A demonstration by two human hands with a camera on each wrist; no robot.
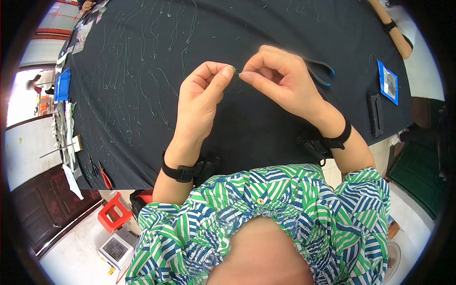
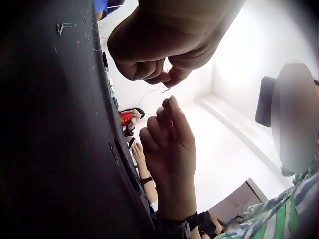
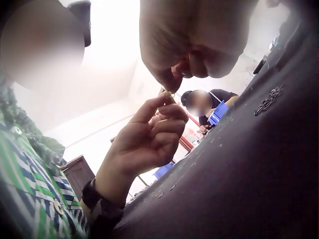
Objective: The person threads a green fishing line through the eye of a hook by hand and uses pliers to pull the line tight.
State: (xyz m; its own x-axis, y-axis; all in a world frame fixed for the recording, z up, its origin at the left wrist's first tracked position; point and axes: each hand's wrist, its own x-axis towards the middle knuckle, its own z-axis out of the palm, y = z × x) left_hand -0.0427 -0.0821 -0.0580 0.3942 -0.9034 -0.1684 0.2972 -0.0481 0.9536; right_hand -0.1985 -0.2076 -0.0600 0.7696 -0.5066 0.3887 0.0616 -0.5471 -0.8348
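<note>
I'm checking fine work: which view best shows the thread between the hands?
The left wrist view: the thread curves visibly against the brightness behind. The head view shows only a faint bit; the right wrist view, barely anything.

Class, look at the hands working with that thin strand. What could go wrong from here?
1. The thin strand could slip: the left hand and right hand work it with fingertips only.
2. If dropped, it may be hard to spot on the black cloth, or tangle with other strands lying there.
</note>
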